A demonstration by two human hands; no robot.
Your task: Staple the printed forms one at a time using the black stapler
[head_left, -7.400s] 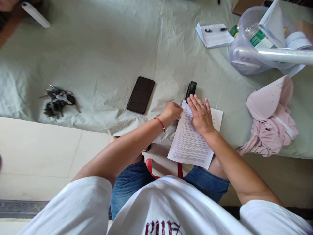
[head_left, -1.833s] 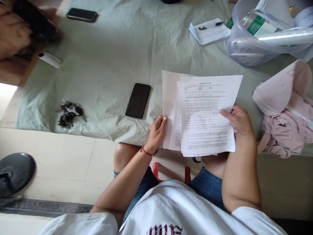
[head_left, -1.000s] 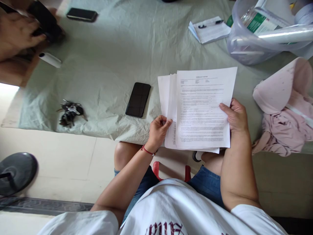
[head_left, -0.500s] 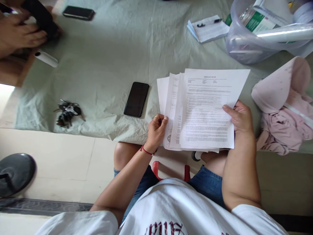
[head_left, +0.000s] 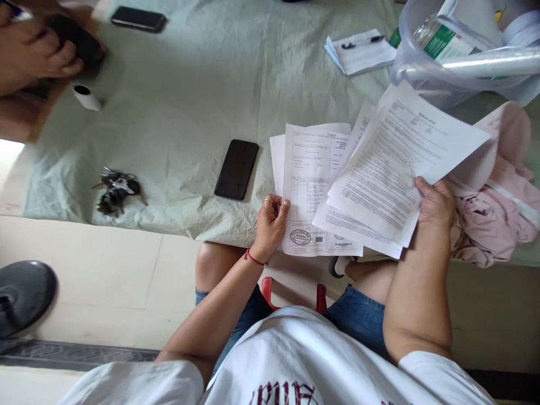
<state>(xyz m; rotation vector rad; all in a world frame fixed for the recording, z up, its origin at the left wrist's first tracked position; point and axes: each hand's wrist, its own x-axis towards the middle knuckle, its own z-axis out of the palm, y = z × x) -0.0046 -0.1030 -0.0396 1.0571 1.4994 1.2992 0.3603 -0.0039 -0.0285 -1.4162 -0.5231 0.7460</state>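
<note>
My left hand [head_left: 272,222] pinches the lower left edge of a stamped form [head_left: 310,185] and the blank sheets behind it. My right hand [head_left: 434,205] grips the right edge of several printed pages [head_left: 400,163], fanned out and tilted to the right above the form. All the papers hang over the near edge of the table covered with a pale green cloth [head_left: 189,107]. A black phone [head_left: 237,169] lies just left of the papers.
A bunch of keys [head_left: 116,189] lies at the left. Another person's hand [head_left: 34,50] holds a dark object at the far left, near a white cylinder [head_left: 86,97] and a second phone [head_left: 138,18]. A clear tub [head_left: 426,67], a notepad with pen [head_left: 363,50] and pink cloth [head_left: 498,208] sit right.
My right hand has swung the top printed pages out to the right, uncovering the stamped form held by my left hand. The other person's hand has shifted slightly.
</note>
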